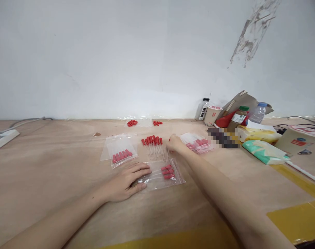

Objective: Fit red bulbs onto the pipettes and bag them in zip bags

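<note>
My left hand point(130, 181) lies on the table with its fingertips on the left end of a clear zip bag point(156, 185); thumb and fingers are apart. Inside that bag are droppers with red rubber bulbs point(168, 172), bulbs to the right. My right hand point(175, 143) is closed on a dropper point(168, 154), its red bulb partly hidden by the fingers and its thin stem pointing down just above the bag. Left of this hand, loose red-bulbed droppers point(153, 140) lie in a fan, bulbs away from me.
Filled zip bags lie at the left point(121, 155) and right point(199, 143). Behind are two small piles of red bulbs point(132, 122), point(158, 123). On the right stand a paper cup point(212, 116), a bottle point(238, 118), a tissue pack point(265, 152) and a large tub point(294, 141). A power strip point(3, 140) lies far left.
</note>
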{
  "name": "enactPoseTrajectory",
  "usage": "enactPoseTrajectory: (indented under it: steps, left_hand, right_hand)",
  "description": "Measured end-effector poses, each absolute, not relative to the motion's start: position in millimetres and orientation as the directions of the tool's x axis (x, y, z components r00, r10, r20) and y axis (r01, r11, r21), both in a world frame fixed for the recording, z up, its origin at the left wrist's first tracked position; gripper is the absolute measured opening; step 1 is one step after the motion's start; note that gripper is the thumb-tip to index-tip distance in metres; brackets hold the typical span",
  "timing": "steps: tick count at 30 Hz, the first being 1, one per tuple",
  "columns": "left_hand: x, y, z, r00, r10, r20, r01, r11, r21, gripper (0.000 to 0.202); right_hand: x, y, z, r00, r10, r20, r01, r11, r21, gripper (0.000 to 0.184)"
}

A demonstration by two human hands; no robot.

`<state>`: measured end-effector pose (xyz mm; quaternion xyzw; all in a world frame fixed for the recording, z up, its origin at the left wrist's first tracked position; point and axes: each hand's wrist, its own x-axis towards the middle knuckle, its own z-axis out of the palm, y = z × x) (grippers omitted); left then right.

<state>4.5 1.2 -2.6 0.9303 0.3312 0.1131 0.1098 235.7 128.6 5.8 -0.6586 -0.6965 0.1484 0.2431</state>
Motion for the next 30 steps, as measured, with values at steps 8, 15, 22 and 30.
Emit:
enactPoseTrajectory:
  steps: [8, 15, 22, 30]
  left_hand:
    - [4, 2, -5, 0.75, 0.651, 0.116, 0.593, -0.739, 0.319, 0.041]
    - [5, 3, -4, 0.746, 0.656, 0.116, 0.597, -0.736, 0.319, 0.041]
    - [5, 2, -3, 0.747, 0.654, 0.12, 0.596, -0.738, 0.317, 0.041]
    - [4, 2, -6, 0.743, 0.658, 0.122, 0.602, -0.736, 0.31, 0.041]
  right_hand:
    - [295, 75, -12, 0.267, 0.883, 0.385, 0.269, 0.316, -0.91, 0.034]
    - [295, 53, -35, 0.307, 0.901, 0.305, 0.034, 0.31, -0.95, 0.039]
    - [283, 46, -33, 0.246, 0.936, 0.252, -0.074, 0.277, -0.958, 0.035]
    - [290, 42, -34, 0.264, 0.935, 0.238, -0.076, 0.266, -0.961, 0.038]
